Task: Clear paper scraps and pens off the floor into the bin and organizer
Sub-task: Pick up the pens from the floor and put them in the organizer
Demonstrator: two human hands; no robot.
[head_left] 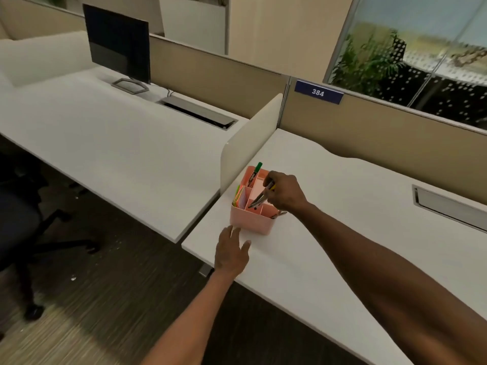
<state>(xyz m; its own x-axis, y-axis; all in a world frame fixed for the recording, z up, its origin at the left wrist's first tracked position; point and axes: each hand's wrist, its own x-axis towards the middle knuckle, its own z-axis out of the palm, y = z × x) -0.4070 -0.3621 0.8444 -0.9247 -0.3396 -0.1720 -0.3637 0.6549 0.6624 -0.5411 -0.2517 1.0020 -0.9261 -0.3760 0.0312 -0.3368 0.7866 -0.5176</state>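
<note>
Your right hand (283,192) pinches a couple of dark pens (261,197), tips angled down into a near compartment of the pink organizer (250,222); your left hand (232,250) lies flat w/ fingers relaxed on the white desk (329,233), just near-left of the organizer. A green marker (255,173) stands in its far compartment, colored notes (238,197) in the left one, w/ a divider panel (250,143) just beyond. Further left: monitor (118,46) on the next desk, office chair (18,219) on the carpet.

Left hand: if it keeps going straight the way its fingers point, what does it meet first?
Most likely the near wall of the pink organizer. The left hand lies open on the desk, fingertips just short of it; depth is uncertain.
</note>
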